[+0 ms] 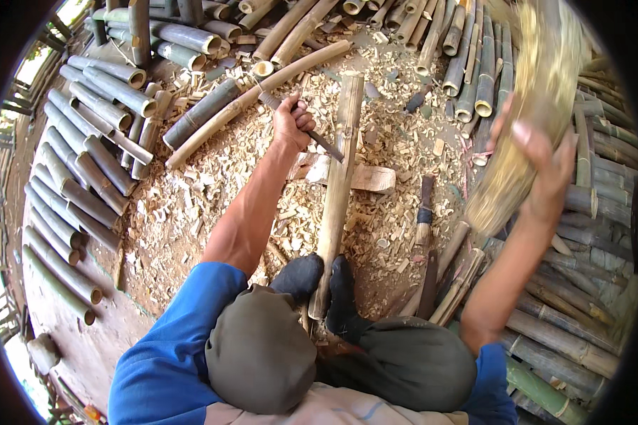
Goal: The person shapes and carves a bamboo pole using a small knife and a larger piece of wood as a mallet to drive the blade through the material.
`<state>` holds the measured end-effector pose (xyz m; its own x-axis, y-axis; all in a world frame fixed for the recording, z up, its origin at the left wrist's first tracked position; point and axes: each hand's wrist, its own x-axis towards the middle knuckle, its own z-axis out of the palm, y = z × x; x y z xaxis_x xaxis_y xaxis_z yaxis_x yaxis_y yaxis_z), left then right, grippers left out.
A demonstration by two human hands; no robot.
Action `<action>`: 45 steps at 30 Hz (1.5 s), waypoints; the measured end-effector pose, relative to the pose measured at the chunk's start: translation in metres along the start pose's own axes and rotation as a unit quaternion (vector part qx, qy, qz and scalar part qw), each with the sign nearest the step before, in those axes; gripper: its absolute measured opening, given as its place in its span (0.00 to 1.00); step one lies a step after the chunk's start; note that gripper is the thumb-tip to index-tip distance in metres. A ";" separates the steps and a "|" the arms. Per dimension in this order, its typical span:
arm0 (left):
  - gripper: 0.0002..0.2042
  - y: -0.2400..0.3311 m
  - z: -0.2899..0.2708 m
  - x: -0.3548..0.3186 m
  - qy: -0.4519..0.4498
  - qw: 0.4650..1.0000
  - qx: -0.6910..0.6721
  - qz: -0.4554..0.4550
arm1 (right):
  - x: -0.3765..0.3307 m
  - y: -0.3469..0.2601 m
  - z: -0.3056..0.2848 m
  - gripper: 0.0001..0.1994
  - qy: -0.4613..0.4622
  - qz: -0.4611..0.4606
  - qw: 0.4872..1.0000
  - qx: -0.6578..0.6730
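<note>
While your left hand (293, 126) grips the dark chisel-like tool (327, 147), bamboo pole (341, 170) lies just right of that hand, at the tool's tip | long axis runs away from you | left nearer; your right hand (548, 156), well right, clutches blurred wooden club (528, 106)

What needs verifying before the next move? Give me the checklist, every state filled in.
1. Left hand closed round the chisel-like tool: ok.
2. Tool tip set into the bamboo pole: cannot tell; it overlaps the pole, but any bite is too small to see.
3. Pole lying across the wooden block: ok.
4. Feet on both sides of the pole's near end: ok.
5. Right hand gripping the wood piece: ok, though blurred.
6. Ground free of shavings: not ok, they lie all round.
</note>
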<state>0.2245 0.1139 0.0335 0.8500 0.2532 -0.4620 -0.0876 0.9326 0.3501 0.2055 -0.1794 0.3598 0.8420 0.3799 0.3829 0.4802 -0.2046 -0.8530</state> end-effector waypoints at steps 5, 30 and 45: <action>0.12 -0.009 0.020 -0.033 -0.063 0.984 0.158 0.057 | -0.077 0.041 0.002 0.28 0.017 0.130 0.986 0.104; 0.17 -0.004 -0.008 -0.095 0.039 0.997 0.047 0.049 | -0.131 0.068 -0.009 0.28 0.076 0.214 0.970 0.084; 0.18 -0.008 -0.005 -0.095 0.015 0.995 0.079 0.053 | -0.130 0.066 -0.007 0.30 0.081 0.208 0.967 0.122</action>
<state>0.1424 0.0835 0.0705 0.8243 0.3572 -0.4393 -0.0903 0.8489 0.5207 0.1298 -0.2488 0.2559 0.9867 0.1608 0.0222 0.0358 -0.0823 -0.9960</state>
